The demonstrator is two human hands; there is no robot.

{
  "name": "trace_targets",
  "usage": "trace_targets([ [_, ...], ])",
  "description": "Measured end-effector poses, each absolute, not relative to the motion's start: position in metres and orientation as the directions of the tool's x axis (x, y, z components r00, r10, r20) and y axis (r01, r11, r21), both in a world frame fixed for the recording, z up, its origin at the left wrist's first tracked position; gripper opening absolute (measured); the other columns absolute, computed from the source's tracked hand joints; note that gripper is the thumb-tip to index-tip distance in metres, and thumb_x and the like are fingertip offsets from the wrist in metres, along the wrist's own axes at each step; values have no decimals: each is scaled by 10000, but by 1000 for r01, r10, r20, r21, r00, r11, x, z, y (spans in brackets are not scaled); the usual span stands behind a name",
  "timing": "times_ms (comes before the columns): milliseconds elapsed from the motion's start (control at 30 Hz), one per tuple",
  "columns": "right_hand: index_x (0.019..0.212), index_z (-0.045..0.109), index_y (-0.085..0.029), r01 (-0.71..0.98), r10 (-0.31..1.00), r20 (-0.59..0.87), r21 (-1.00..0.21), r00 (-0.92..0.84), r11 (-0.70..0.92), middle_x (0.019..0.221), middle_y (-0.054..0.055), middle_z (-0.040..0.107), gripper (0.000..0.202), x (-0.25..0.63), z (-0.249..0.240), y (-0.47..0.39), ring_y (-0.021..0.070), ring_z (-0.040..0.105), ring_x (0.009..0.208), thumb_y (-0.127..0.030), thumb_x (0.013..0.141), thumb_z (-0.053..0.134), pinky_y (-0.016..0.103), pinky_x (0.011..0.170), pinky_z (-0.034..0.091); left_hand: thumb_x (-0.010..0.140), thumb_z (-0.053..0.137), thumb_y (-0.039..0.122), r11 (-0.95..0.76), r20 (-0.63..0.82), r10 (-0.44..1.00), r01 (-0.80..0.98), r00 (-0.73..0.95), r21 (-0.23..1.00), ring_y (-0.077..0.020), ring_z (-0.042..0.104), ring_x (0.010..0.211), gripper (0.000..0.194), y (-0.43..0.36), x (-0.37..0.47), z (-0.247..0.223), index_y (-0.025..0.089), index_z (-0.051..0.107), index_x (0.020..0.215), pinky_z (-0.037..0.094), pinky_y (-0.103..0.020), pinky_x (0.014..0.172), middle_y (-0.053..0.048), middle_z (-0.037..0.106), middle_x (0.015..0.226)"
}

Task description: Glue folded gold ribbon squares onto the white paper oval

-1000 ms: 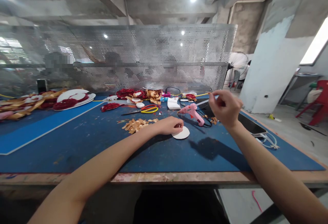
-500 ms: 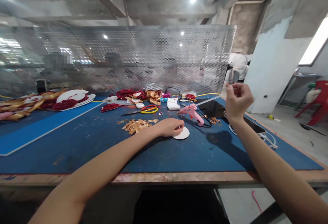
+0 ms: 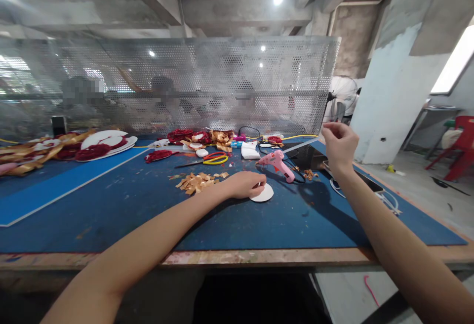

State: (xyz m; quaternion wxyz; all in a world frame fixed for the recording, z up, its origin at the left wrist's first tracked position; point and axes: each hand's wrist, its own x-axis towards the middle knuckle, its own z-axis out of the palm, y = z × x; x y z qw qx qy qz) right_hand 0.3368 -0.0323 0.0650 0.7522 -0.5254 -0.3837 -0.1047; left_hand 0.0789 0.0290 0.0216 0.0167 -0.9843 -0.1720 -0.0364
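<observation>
White oval piece [image 3: 263, 195] lies flat on the bench [image 3: 129, 215], directly in front of the person. The left hand [image 3: 249, 184] covers its left part; the grip is curled with fingers bunched, and whether it pinches the piece or only bears down on it cannot be told. This placement probably keeps the piece from sliding.

The pink glue gun [image 3: 278, 165] rests on its side just beyond the piece, nozzle to the left, handle to the near right, an orientation that likely suits the right hand. A clear stick [image 3: 301, 144] projects from its rear.

The right hand [image 3: 341, 147] is raised above the bench, thumb and forefinger pressed together near the stick's end; any material between them is too small to confirm.

Gold scraps [image 3: 196, 182] lie left of the piece, presumably within easy reach; scissors [image 3: 215, 158] lie behind them.

Compared with one second earlier, the right hand is farther right, exposing more of the stick. Left hand, oval piece and gun hold position.
</observation>
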Motion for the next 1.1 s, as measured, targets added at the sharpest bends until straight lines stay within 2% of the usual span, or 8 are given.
trace_targets([
  [100,750,670,-166,485,383,684,-719,620,498,636,4,584,183,332,65,-32,126,515,565,-328,711,594,264,563,408,846,422,244,-940,81,336,339,938,-33,-150,546,651,122,28,79,22,205,536,825,302,-231,522,-7,638,805],
  [233,717,648,-164,395,461,669,-729,583,559,539,-18,503,363,324,68,-38,93,409,433,-474,797,476,238,434,315,847,419,233,-942,85,326,331,942,-52,-151,550,660,121,28,79,22,206,535,830,309,-233,534,-8,638,807],
  [400,737,615,-174,499,502,703,-711,504,495,551,-31,510,178,321,68,-43,105,453,483,-344,689,598,239,474,348,850,419,235,-943,84,321,327,943,-62,-152,552,661,121,30,79,20,207,534,827,310,-233,537,-7,637,810],
  [533,780,616,-174,609,551,714,-681,432,406,641,-12,579,185,320,66,-41,121,504,542,-298,645,591,265,552,396,850,419,235,-941,88,327,333,941,-63,-154,553,661,123,29,80,20,208,537,830,310,-235,535,-9,639,808],
  [700,650,614,-164,663,671,614,-709,415,240,534,-7,570,169,319,65,-39,131,512,505,-332,630,598,259,526,383,849,414,236,-937,81,336,342,938,-66,-157,556,663,136,27,80,21,208,546,835,318,-242,541,-13,637,804],
  [900,650,624,-152,678,753,582,-689,307,256,464,-18,546,280,322,64,-40,118,485,444,-431,643,639,243,472,343,850,412,233,-937,78,342,346,937,-50,-161,563,670,141,27,80,21,204,550,834,324,-243,549,-19,638,810],
  [1100,657,639,-153,689,759,584,-676,286,260,466,-21,540,269,323,65,-40,114,480,452,-420,641,663,245,477,341,849,424,223,-939,88,332,338,939,-62,-164,574,666,119,28,80,20,201,538,819,322,-245,538,-18,637,800],
])
